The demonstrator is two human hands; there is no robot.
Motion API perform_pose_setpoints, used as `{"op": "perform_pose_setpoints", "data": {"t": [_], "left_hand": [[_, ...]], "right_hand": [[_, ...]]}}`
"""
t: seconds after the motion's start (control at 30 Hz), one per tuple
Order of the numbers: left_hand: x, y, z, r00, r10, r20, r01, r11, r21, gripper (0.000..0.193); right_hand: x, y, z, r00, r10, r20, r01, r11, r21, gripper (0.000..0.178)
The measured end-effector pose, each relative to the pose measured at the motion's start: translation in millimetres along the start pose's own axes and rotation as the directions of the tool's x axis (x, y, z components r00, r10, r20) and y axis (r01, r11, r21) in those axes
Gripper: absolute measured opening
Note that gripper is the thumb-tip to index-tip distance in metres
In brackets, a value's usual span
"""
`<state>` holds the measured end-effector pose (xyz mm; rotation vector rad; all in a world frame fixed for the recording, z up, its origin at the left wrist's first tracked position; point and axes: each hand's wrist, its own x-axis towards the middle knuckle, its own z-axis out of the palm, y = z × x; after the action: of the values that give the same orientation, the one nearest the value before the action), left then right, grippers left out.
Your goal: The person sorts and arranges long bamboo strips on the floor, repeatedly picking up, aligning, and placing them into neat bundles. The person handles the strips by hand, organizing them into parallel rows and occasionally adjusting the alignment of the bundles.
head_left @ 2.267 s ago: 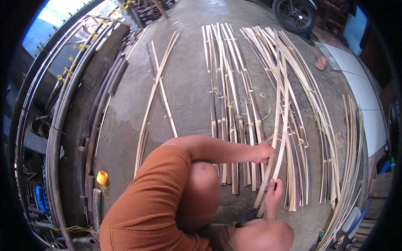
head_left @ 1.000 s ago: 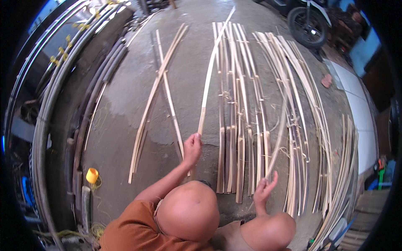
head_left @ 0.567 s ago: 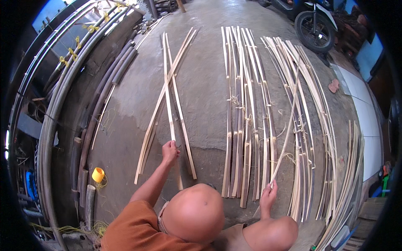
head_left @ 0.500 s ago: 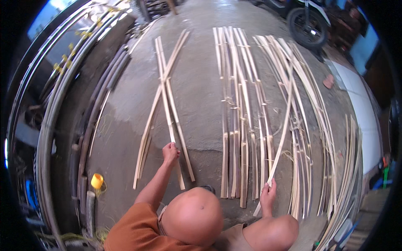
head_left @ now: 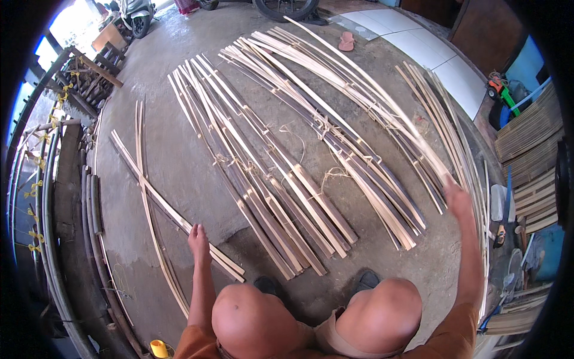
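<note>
Two pairs of long pale bamboo strips (head_left: 156, 195) lie crossed on the floor at the left. Over the near part of one, my left hand (head_left: 198, 240) is closed, with the strip running beneath its fingers. Far out to the right, my right hand (head_left: 458, 199) grips the near end of another long bamboo strip (head_left: 391, 116), slightly blurred. That strip slants away to the far side, over the right-hand bundle (head_left: 353, 90). Between my hands lie a middle bundle (head_left: 326, 122) and a left bundle (head_left: 239, 179), both of strips with string around them.
More thin strips (head_left: 445, 119) lie beyond my right arm. Dark poles (head_left: 89, 203) line the left side, near a yellow roll (head_left: 159, 348). A pink sandal (head_left: 346, 41) and a motorcycle wheel (head_left: 287, 7) are at the far side. White tiles (head_left: 418, 48) border the right.
The view has turned to the right. My right hand has carried its strip rightward, from beside my knee to the right-hand bundle. My left hand stays at the crossed strips.
</note>
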<state>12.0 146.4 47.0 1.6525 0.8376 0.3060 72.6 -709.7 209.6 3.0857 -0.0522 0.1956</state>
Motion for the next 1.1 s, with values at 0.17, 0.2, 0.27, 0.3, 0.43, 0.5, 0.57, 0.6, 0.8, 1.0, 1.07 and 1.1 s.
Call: {"op": "perform_pose_setpoints", "data": {"t": [0.17,0.2,0.27,0.3,0.43,0.5,0.57,0.6,0.8,1.0,1.07,1.1], "left_hand": [[-53,70,54,0.984,-0.031,0.175,0.022,0.998,0.053,0.048],[-59,81,57,0.981,-0.025,0.19,0.01,0.997,0.079,0.048],[-70,101,84,0.961,0.002,0.275,-0.035,0.993,0.115,0.047],[-74,105,101,0.954,0.02,0.301,-0.063,0.989,0.131,0.046],[-81,104,130,0.929,0.043,0.368,-0.136,0.963,0.231,0.043],[-83,65,138,0.941,0.073,0.331,-0.18,0.935,0.305,0.041],[-95,43,154,0.923,-0.048,0.382,-0.127,0.899,0.42,0.051],[-113,49,166,0.942,-0.142,0.305,-0.055,0.828,0.557,0.056],[-114,2,155,0.922,-0.353,0.161,0.266,0.877,0.401,0.066],[-119,-9,143,0.937,-0.274,0.217,0.202,0.931,0.304,0.044],[-119,-7,136,0.923,-0.291,0.252,0.25,0.951,0.183,0.037],[-119,-7,130,0.917,-0.297,0.264,0.274,0.954,0.121,0.033]], "right_hand": [[62,76,-3,0.994,0.062,0.093,-0.038,0.97,-0.24,0.047],[79,54,-1,0.952,0.224,0.209,-0.174,0.957,-0.234,0.05],[80,56,20,0.968,0.252,0.011,-0.228,0.892,-0.39,0.053],[79,59,30,0.965,0.247,-0.092,-0.262,0.85,-0.457,0.054],[59,-47,62,0.984,0.026,-0.178,-0.013,0.997,0.077,0.057],[31,-133,65,0.968,-0.102,-0.229,0.192,0.891,0.412,0.047],[-11,-198,76,0.971,-0.12,-0.207,0.221,0.779,0.586,0.041],[-33,-226,77,0.981,-0.131,-0.141,0.191,0.743,0.641,0.039],[-114,-326,96,0.923,-0.375,0.081,0.203,0.656,0.727,0.029],[-131,-348,103,0.926,-0.355,0.13,0.129,0.62,0.774,0.025],[-130,-358,94,0.923,-0.363,0.124,0.124,0.587,0.8,0.024],[-131,-367,89,0.922,-0.373,0.104,0.137,0.565,0.814,0.024]]}}
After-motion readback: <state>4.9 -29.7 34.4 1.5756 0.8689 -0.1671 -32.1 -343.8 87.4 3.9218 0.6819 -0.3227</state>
